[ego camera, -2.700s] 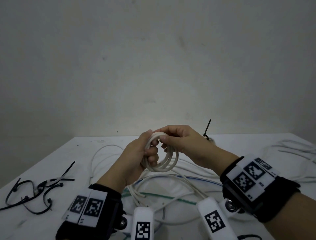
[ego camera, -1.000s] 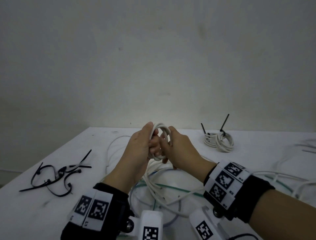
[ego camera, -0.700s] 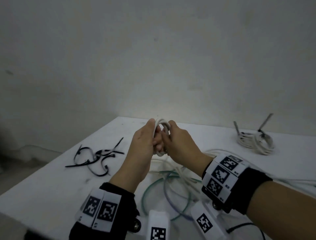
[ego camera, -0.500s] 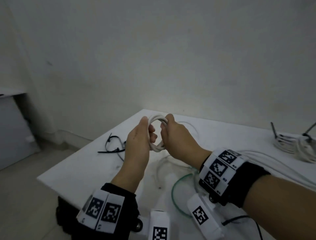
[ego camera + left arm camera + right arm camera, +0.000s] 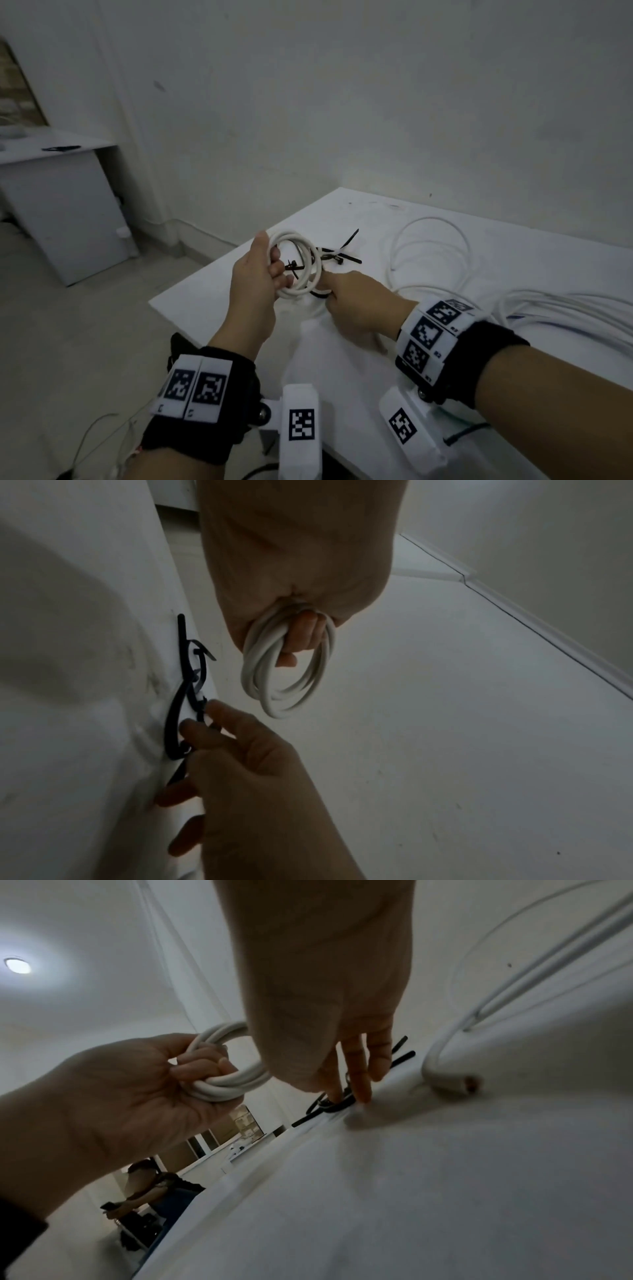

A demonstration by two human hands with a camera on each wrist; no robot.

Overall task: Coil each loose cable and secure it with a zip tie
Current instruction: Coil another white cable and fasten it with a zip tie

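Observation:
My left hand (image 5: 274, 270) holds a small white cable coil (image 5: 298, 291) upright in the air over the table's left corner, fingers curled through its loops (image 5: 284, 710). Black zip ties (image 5: 342, 255) lie in a tangle on the table just behind the coil. My right hand (image 5: 329, 284) is down on the table beside the coil, its straight fingertips (image 5: 359, 1093) touching the zip ties (image 5: 400, 1056). In the left wrist view the right hand (image 5: 202, 718) reaches into the ties (image 5: 174, 712) with spread fingers. I cannot see a thumb pinching any tie.
The white table (image 5: 342, 212) ends at a corner close left of my hands, with floor beyond. Loose white cable loops (image 5: 428, 222) and a long bundle (image 5: 565, 308) lie to the right. A grey cabinet (image 5: 61, 205) stands far left. A person (image 5: 147, 1185) stands in the background.
My right hand has let go of the coil and dropped to the zip ties. The left hand keeps the coil alone. My view has swung left toward the table corner.

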